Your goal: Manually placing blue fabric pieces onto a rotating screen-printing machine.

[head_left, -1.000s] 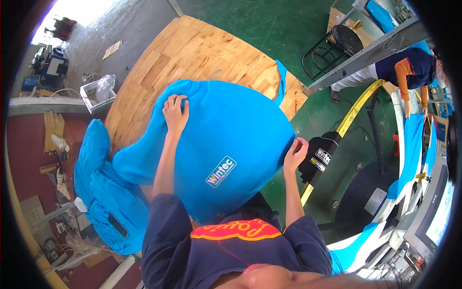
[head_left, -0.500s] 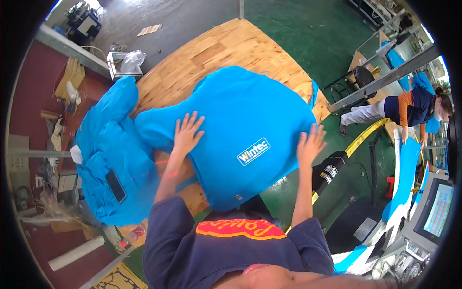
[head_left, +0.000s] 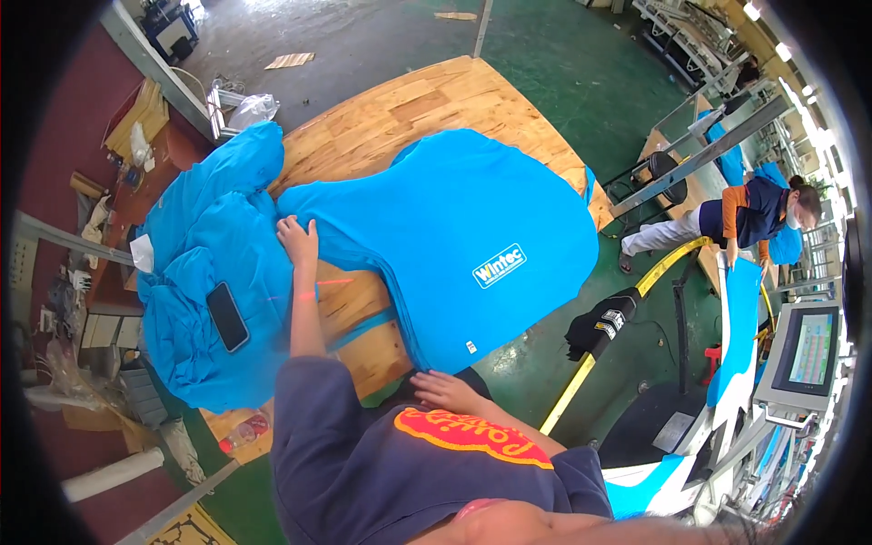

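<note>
A bright blue stretchy fabric cover (head_left: 481,209) with a white printed label lies spread on the wooden table, its layered lower edges lined up along the near side. My left hand (head_left: 299,243) rests at the cover's narrow left end, fingertips on its edge, thumb apart from the fingers. Close to my body, my right hand (head_left: 445,392) lies with fingers stretched out at the cover's lower corner; nothing shows in it. Just left of my left hand sits a heap of rumpled blue fabric pieces (head_left: 195,309), with a dark phone (head_left: 227,317) on top.
Bare wood of the table (head_left: 436,100) shows beyond the cover. A plastic bottle (head_left: 243,432) lies at its near left edge. To the right stand a yellow-and-black curved rail (head_left: 581,381), a machine screen (head_left: 808,350) and a person (head_left: 754,218) handling blue fabric.
My left hand has moved left to the cover's narrow end. My right hand has left the cover's right side and come down to its near corner. The cover now lies smoother.
</note>
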Tool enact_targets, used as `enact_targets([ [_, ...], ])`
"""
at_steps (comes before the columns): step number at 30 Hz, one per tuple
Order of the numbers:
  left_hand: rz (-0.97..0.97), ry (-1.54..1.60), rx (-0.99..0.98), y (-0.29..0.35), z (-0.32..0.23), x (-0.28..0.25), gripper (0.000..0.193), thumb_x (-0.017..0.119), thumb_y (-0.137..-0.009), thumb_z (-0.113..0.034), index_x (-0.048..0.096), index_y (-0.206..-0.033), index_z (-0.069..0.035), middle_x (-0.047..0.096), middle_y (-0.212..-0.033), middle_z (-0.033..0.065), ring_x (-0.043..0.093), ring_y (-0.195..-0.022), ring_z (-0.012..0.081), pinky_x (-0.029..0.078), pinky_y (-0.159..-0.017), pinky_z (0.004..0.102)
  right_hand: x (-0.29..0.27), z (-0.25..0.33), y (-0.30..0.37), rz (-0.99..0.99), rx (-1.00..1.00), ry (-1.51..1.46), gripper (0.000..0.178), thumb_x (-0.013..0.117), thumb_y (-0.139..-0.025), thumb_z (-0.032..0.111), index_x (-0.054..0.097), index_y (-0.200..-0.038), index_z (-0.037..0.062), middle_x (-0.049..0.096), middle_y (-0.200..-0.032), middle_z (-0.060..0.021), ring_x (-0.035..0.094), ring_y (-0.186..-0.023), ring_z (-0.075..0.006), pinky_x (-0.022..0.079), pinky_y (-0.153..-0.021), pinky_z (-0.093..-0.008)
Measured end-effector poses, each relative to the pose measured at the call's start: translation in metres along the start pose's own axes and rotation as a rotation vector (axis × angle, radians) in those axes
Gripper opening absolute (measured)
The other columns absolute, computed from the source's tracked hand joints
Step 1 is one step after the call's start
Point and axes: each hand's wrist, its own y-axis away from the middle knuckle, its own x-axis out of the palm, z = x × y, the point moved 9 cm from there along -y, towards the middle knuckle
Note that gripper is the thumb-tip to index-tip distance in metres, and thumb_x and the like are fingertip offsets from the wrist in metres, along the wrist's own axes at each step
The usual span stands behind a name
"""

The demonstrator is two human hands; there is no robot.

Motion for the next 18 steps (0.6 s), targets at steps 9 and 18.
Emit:
enact_targets([
  [9, 0.319, -0.106, -0.037, -0.012, 0.018, 0.028, 0.029, 0.066, -0.084, -0.023, 0.051, -0.099, -0.002, 0.059, -0.095, 0.0204, 0.058, -0.089, 0.0406, 0.048, -0.077, 0.0473, -0.052, -0.006, 0.006, -0.16, 0.301, -0.022, 0.022, 0.063, -0.082, 0.011, 0.06, -0.103, 0.0068, 0.057, -0.125, -0.0096, 0.058, -0.109, -0.022, 0.045, -0.085, -0.0357],
  [18, 0.246, -0.075, -0.047, -0.036, 0.006, -0.003, 0.032, 0.055, -0.089, -0.012, 0.047, -0.118, -0.002, 0.054, -0.116, 0.0242, 0.055, -0.107, 0.0373, 0.047, -0.084, 0.0469, -0.052, -0.011, 0.049, -0.23, 0.564, -0.028, 0.016, 0.062, -0.084, 0.012, 0.063, -0.099, 0.0096, 0.063, -0.111, -0.0048, 0.063, -0.088, -0.0241, 0.049, -0.071, -0.0355],
])
